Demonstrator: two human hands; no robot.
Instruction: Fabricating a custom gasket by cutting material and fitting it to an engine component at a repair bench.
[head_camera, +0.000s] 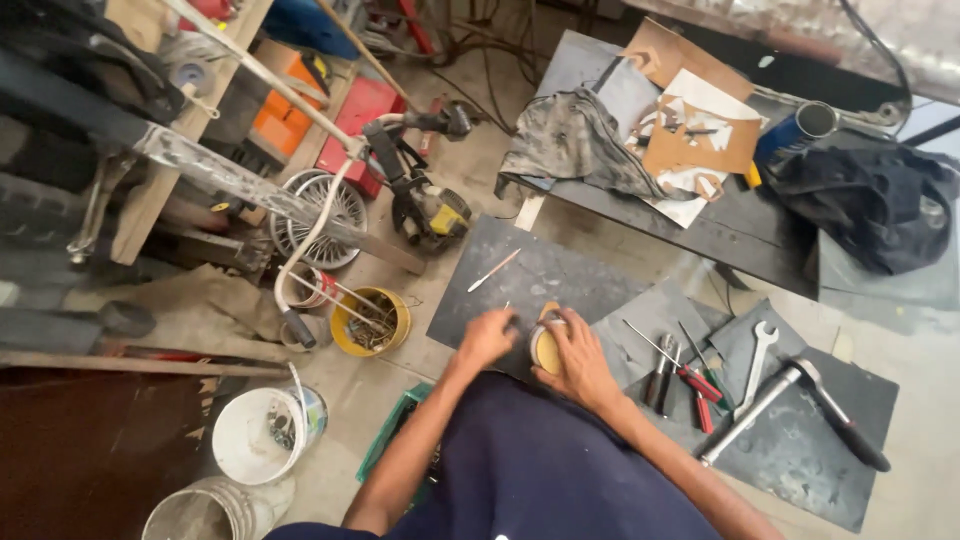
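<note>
I am steadying a small round metal part with a tan face (545, 346) on the dark sheet (540, 275) right in front of me. My right hand (578, 362) is cupping it from the right, fingers curled on its rim. My left hand (487, 338) is clenching beside it on the left, just touching; what it grips is hidden.
</note>
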